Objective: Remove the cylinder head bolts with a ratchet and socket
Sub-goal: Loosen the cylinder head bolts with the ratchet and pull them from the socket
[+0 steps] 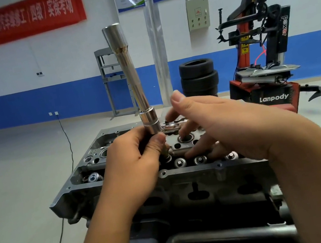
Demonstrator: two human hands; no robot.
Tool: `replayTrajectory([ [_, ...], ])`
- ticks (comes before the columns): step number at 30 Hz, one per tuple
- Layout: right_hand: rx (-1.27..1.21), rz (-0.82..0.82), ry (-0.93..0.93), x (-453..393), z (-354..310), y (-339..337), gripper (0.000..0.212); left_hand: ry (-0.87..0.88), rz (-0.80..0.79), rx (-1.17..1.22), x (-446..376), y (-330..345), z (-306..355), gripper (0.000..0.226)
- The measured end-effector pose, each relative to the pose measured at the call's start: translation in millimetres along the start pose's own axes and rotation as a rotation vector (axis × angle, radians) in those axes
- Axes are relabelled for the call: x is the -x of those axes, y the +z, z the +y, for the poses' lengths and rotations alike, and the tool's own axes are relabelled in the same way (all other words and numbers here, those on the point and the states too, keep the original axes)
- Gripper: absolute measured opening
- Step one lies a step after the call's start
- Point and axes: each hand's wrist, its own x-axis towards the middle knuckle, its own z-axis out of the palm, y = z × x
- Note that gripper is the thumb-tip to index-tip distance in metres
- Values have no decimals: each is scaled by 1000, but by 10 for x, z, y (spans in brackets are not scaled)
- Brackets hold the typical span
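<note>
Our left hand (132, 160) grips the long socket bar (129, 77), tilted up over the cylinder head (185, 172) near its front edge. Our right hand (220, 123) hovers beside, fingers spread, holding nothing. Open floor (24, 166) left; tyre machine (262, 60) right.

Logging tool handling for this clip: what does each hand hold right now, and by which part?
The left hand grips the long socket extension at its lower end. The right hand holds nothing, fingers spread above the cylinder head.
</note>
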Motion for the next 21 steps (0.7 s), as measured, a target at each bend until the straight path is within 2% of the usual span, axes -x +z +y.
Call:
replayTrajectory([
  [5, -107, 59, -2, -1, 9, -38, 49, 9, 101, -34, 4, 36, 10, 9],
  [11, -270, 201, 0, 25, -21, -125, 49, 27, 179, -35, 10, 58, 36, 14],
  [13, -177, 257, -2, 48, -12, -193, 45, 28, 156, -50, 11, 48, 26, 14],
  [15, 19, 266, 4, 78, 19, -272, 34, 21, 123, -56, 7, 33, 12, 17],
  [18, 267, 112, 95, 129, 63, -361, 14, 10, 76, -22, 2, 14, 16, 24],
  [21, 441, -20, 159, 162, 51, -362, 26, 13, 65, -6, 15, 8, 31, 29],
])
